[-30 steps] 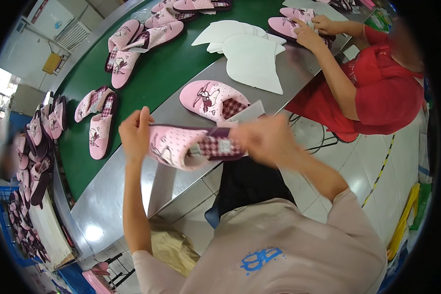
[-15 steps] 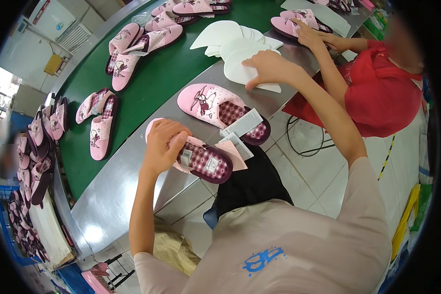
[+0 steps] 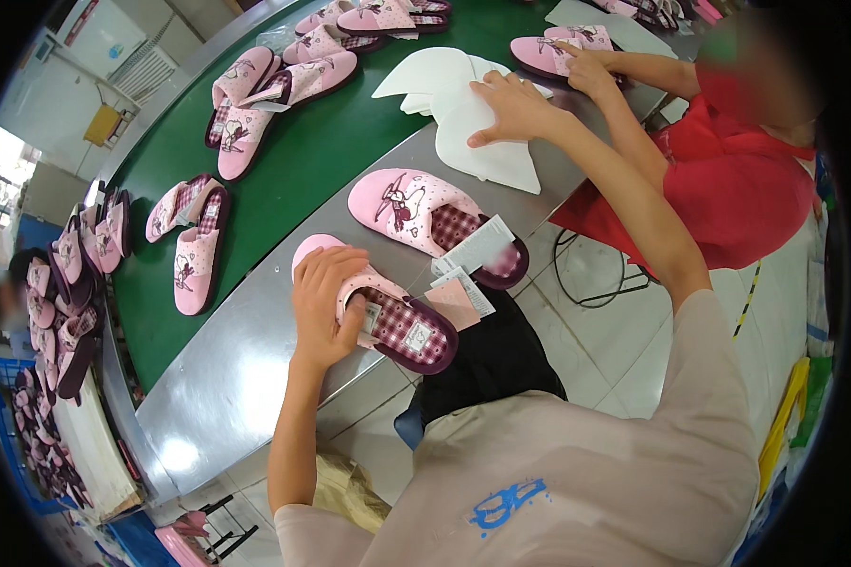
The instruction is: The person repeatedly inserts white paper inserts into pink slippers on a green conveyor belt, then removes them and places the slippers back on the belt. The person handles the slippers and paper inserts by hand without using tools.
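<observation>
Right now: one slipper pinned near, paper stack far up the bench

Left hand (image 3: pixel 326 307) lies over the toe of the near slipper (image 3: pixel 388 317), fingers curled around the pink upper and thumb tucked against the opening, so its grip is pressed onto the slipper and holds it down on the steel bench (image 3: pixel 227 378). That slipper sits at the bench's near edge with its long axis running from upper left at the toe to lower right at the dark plaid heel, which juts slightly past the edge toward the person.

Right hand (image 3: pixel 511 109) is stretched well away, up and to the right, resting flat on the stack of white paper inserts (image 3: pixel 487 142). Its fingers are spread and laid on the top sheet; nothing is pinched between them that can be seen.

Between the two hands lies a second slipper (image 3: pixel 430 219), parallel to the first, with white tags (image 3: pixel 477 248) at its opening. So the inserts lie beyond this second slipper from the held one, and the right hand is plainly the nearer to them.

A co-worker in red has a hand (image 3: pixel 586 68) on another slipper (image 3: pixel 548 52) further along.
</observation>
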The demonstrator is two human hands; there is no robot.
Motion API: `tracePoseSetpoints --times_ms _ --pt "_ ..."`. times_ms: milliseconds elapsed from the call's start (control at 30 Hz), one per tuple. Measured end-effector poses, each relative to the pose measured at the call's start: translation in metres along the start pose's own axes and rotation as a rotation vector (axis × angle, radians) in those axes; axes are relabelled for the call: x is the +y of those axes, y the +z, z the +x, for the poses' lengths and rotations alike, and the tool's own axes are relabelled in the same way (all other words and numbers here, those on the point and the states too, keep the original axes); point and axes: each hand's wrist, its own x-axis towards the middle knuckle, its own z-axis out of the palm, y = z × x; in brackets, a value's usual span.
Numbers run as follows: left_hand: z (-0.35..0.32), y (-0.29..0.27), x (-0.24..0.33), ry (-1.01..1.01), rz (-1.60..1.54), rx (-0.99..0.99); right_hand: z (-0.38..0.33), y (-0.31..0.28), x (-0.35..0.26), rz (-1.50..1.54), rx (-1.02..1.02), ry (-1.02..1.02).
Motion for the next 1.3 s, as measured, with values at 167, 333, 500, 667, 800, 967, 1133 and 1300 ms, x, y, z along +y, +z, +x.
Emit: tracePoseSetpoints --times_ms 167,333,500,667,800,967,1133,1300 --pt "-0.018 0.003 0.015 -0.125 0.074 0.004 -0.006 -0.006 -0.013 -0.114 0.038 0.025" --pt "-0.029 0.009 0.031 -0.241 0.140 0.043 -0.015 0.006 -0.011 -0.097 0.202 0.019" --pt "-0.044 0.013 0.043 -0.295 0.354 0.116 -0.019 0.017 -0.014 -0.158 0.297 0.025" --pt "-0.049 0.014 0.057 -0.337 0.484 0.135 -0.026 0.027 -0.015 -0.280 0.480 -0.040" --pt "-0.047 0.022 0.071 -0.484 0.377 0.088 -0.026 0.034 -0.013 -0.255 0.530 -0.052" --pt "-0.047 0.024 0.068 -0.536 0.260 0.093 -0.031 0.035 -0.018 -0.273 0.544 -0.083" --pt "-0.041 0.027 0.070 -0.570 0.244 0.100 -0.034 0.051 -0.009 -0.012 0.304 -0.079" --pt "-0.047 0.030 0.066 -0.549 0.218 0.193 -0.045 0.019 -0.028 0.038 0.150 -0.117"
